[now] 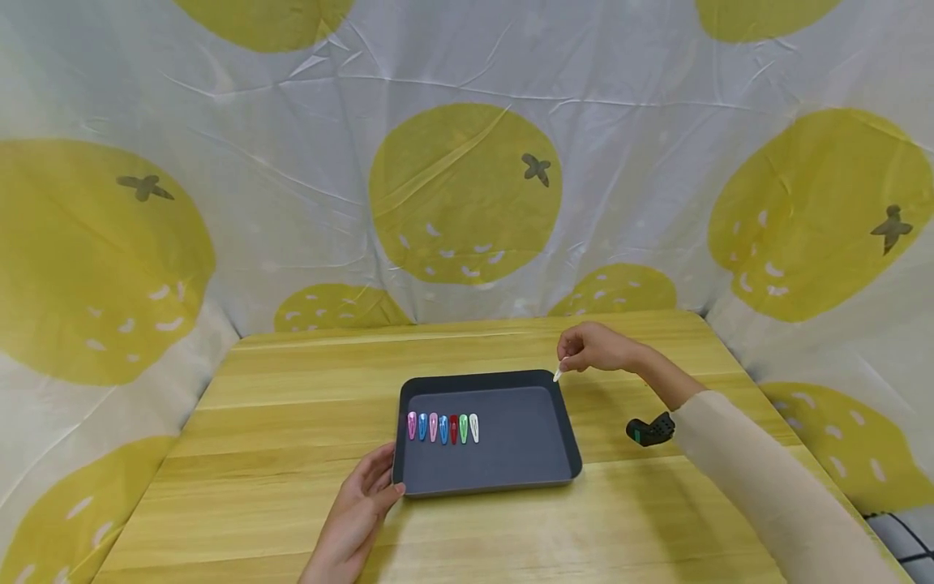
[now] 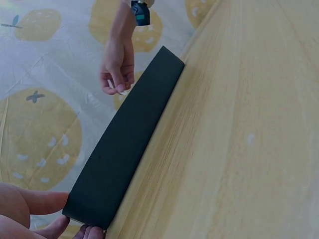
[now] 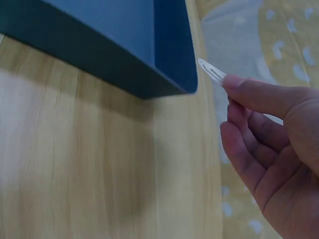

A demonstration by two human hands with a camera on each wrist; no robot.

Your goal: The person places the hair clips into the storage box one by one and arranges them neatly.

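My left hand (image 1: 357, 511) grips the dark grey tray (image 1: 496, 491) at its near left corner, thumb over the rim. In the left wrist view, the fingers (image 2: 47, 203) of that hand hold the tray's end. A row of several snap hair clips (image 1: 443, 430) in pink, blue, red, green and white lies in the left half of the tray. Above the tray's far right corner, my right hand (image 1: 601, 347) pinches a white snap hair clip (image 3: 212, 70) between thumb and forefinger. Its narrow end points away from the fingers, beside the tray wall in the right wrist view.
The tray stands on a wood-grain table (image 1: 292, 405). A white curtain (image 1: 620, 186) with yellow fruit prints hangs behind and at both sides. Beside the right sleeve (image 1: 766, 487) is a black device (image 1: 649, 430) with a green mark. Dark cables (image 1: 912, 539) show at the lower right.
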